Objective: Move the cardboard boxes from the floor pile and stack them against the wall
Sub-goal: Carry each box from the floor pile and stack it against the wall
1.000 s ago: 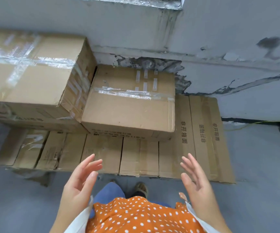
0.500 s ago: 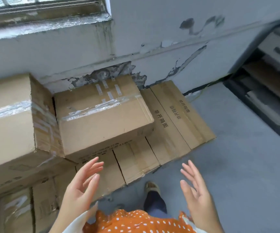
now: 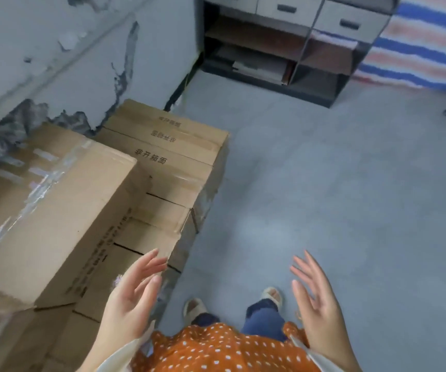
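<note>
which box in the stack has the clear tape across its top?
The upper box, sitting on the lower boxes; their exposed tops show printed characters instead.

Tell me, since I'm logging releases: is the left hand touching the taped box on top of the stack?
Apart. The head view shows the left hand open and lifted, with lower cardboard showing between its fingers and the taped box.

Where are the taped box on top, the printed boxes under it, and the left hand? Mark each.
taped box (image 3: 53, 210): head view, on its top face.
printed boxes (image 3: 168, 157): head view, on the top panel by the printing.
left hand (image 3: 133, 299): head view, on the palm.
</note>
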A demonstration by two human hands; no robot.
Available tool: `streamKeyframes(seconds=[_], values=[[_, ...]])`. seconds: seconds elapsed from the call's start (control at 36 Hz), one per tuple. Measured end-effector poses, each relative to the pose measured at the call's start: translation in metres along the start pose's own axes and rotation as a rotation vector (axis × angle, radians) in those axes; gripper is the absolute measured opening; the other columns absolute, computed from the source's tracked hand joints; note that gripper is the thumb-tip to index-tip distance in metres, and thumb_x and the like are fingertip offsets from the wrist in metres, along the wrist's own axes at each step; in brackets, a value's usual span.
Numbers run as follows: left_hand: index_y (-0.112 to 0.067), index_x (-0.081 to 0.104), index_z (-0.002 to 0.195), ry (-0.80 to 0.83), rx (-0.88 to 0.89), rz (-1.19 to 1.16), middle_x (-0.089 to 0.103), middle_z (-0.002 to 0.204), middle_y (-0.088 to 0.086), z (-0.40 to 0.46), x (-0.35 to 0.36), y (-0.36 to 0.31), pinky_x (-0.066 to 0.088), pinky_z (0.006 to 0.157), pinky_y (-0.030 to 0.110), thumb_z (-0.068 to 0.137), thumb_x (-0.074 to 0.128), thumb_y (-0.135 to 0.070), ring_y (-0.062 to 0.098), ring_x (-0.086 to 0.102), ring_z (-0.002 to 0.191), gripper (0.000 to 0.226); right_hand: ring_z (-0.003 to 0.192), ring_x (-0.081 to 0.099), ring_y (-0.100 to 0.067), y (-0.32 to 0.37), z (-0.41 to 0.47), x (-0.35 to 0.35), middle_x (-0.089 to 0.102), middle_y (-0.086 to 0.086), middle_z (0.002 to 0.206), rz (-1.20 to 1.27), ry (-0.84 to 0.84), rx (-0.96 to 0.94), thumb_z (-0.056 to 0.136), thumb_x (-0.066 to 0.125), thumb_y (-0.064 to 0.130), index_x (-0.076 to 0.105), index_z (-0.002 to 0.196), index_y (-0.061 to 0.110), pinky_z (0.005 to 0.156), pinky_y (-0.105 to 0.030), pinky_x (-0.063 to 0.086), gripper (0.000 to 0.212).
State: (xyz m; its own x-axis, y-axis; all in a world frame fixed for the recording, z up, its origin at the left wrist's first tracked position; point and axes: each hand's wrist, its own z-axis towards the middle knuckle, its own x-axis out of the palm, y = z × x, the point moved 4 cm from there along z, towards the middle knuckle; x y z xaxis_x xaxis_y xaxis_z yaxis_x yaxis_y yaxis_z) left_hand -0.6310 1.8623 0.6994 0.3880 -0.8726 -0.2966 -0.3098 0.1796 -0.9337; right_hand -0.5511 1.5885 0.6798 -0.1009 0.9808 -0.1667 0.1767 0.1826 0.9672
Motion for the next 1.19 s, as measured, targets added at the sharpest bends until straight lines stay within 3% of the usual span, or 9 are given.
streamKeyframes(seconds=[0.11, 0.17, 0.28, 0.36, 0.42, 0.5, 0.67, 0.83, 1.19], values=[[-0.046, 0.06, 0.111, 0.126, 0.063, -0.027, 0.067, 0.109, -0.019, -0.004, 0.042, -0.021, 0.044, 0.085, 0.005, 0.091, 0.054, -0.021, -0.002, 0.063, 0.101, 0.032, 0.114, 0.054, 0.008, -0.008, -0.029, -0.044, 0.056, 0.025, 0.127, -0.022, -0.123, 0.018, 0.066, 0.057, 0.08, 0.048, 0.128, 0.047, 0.086, -0.005, 0.043, 0.072], [-0.037, 0.064, 0.115, 0.204, 0.07, -0.039, 0.068, 0.108, -0.019, -0.01, 0.069, -0.03, 0.045, 0.083, 0.004, 0.091, 0.051, -0.01, -0.002, 0.064, 0.099, 0.038, 0.116, 0.054, 0.007, -0.014, -0.043, -0.071, 0.055, 0.029, 0.125, -0.011, -0.198, 0.034, 0.066, 0.056, 0.08, 0.048, 0.124, 0.055, 0.087, -0.005, 0.043, 0.063], [-0.043, 0.062, 0.113, 0.359, 0.107, 0.002, 0.068, 0.107, -0.018, -0.03, 0.131, -0.047, 0.042, 0.083, 0.002, 0.091, 0.051, -0.007, -0.005, 0.062, 0.1, 0.043, 0.118, 0.054, 0.001, -0.036, -0.078, -0.133, 0.055, 0.033, 0.121, 0.005, -0.32, 0.087, 0.08, 0.053, 0.039, 0.045, 0.122, 0.053, 0.088, -0.004, 0.042, 0.045], [-0.03, 0.062, 0.116, 0.453, 0.134, -0.006, 0.071, 0.105, -0.004, -0.052, 0.184, -0.055, 0.045, 0.086, 0.006, 0.089, 0.052, -0.012, 0.002, 0.064, 0.101, 0.034, 0.112, 0.053, 0.011, -0.046, -0.108, -0.182, 0.053, 0.036, 0.122, 0.016, -0.429, 0.139, 0.069, 0.055, 0.076, 0.044, 0.111, 0.072, 0.089, -0.003, 0.041, 0.043], [-0.033, 0.066, 0.113, 0.521, 0.161, -0.021, 0.071, 0.107, -0.006, -0.071, 0.223, -0.064, 0.047, 0.087, 0.009, 0.09, 0.059, -0.018, 0.007, 0.065, 0.101, 0.028, 0.111, 0.053, 0.013, -0.055, -0.128, -0.216, 0.053, 0.037, 0.121, 0.016, -0.51, 0.141, 0.061, 0.052, 0.087, 0.045, 0.114, 0.068, 0.093, -0.008, 0.042, 0.056], [-0.05, 0.064, 0.107, 0.64, 0.21, 0.006, 0.071, 0.108, -0.01, -0.101, 0.281, -0.078, 0.048, 0.087, 0.011, 0.089, 0.059, -0.022, 0.005, 0.066, 0.1, 0.034, 0.11, 0.052, 0.014, -0.066, -0.155, -0.264, 0.056, 0.033, 0.12, 0.082, -0.585, 0.198, 0.077, 0.053, 0.051, 0.041, 0.12, 0.052, 0.101, -0.022, 0.042, 0.045], [-0.026, 0.063, 0.116, 0.87, 0.236, 0.056, 0.07, 0.107, -0.012, -0.153, 0.382, -0.094, 0.047, 0.088, 0.01, 0.088, 0.061, -0.026, 0.007, 0.065, 0.102, 0.028, 0.112, 0.049, 0.014, -0.088, -0.208, -0.343, 0.051, 0.028, 0.126, 0.1, -0.806, 0.269, 0.078, 0.05, 0.044, 0.04, 0.123, 0.05, 0.091, -0.013, 0.042, 0.046], [-0.046, 0.062, 0.107, 1.045, 0.289, 0.177, 0.071, 0.105, -0.01, -0.185, 0.458, -0.11, 0.046, 0.083, 0.007, 0.09, 0.052, -0.004, 0.004, 0.066, 0.098, 0.047, 0.105, 0.056, 0.014, -0.114, -0.254, -0.386, 0.057, 0.038, 0.112, 0.113, -0.999, 0.331, 0.092, 0.052, 0.012, 0.042, 0.123, 0.046, 0.083, -0.004, 0.045, 0.047], [-0.052, 0.06, 0.102, 1.357, 0.376, 0.296, 0.07, 0.103, -0.019, -0.215, 0.665, -0.154, 0.046, 0.084, 0.006, 0.091, 0.052, 0.002, 0.0, 0.065, 0.096, 0.055, 0.104, 0.058, 0.012, -0.15, -0.247, -0.502, 0.057, 0.04, 0.11, 0.183, -1.348, 0.426, 0.092, 0.052, 0.009, 0.05, 0.124, 0.052, 0.084, -0.007, 0.045, 0.053]])
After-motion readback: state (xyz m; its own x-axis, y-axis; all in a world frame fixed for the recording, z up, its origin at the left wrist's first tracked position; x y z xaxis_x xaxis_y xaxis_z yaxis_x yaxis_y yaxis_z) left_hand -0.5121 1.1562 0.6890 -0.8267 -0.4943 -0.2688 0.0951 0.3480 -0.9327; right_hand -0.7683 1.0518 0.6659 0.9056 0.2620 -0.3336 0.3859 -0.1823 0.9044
